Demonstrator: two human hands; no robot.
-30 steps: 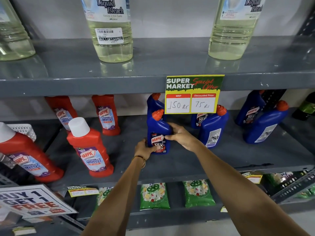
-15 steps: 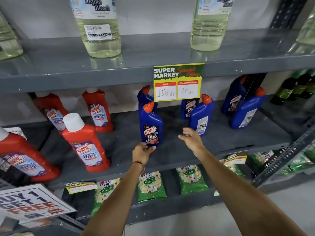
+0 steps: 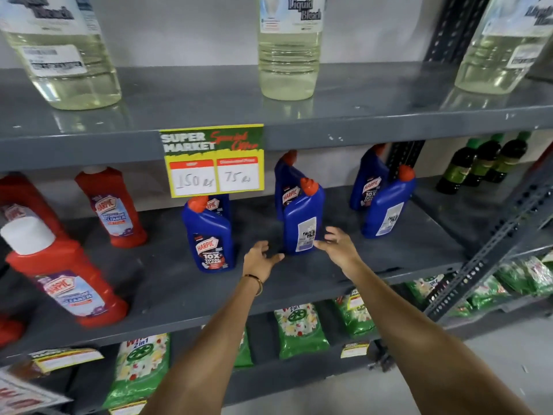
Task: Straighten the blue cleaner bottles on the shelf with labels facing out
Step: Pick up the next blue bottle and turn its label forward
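Several blue cleaner bottles with orange caps stand on the grey middle shelf [image 3: 179, 289]. The front left bottle [image 3: 209, 235] shows its Harpic label. The middle front bottle [image 3: 302, 217] stands with its white back label facing out, and another [image 3: 285, 187] stands behind it showing its front label. At the right, one bottle [image 3: 387, 208] also shows its back label, with a front-facing one [image 3: 368, 178] behind. My left hand [image 3: 259, 259] is open just left of the middle bottle's base. My right hand [image 3: 336, 245] is open at its right side, fingertips close to it.
Red Harpic bathroom cleaner bottles [image 3: 67, 277] stand at the left of the same shelf. A yellow price sign [image 3: 214, 161] hangs from the upper shelf, which carries liquid bleach bottles [image 3: 288, 46]. Green packets [image 3: 300, 330] lie on the lower shelf. Dark green bottles [image 3: 478, 163] sit far right.
The view has shifted right. Both hands have left the front left bottle, now label out, and moved right to either side of the middle bottle.
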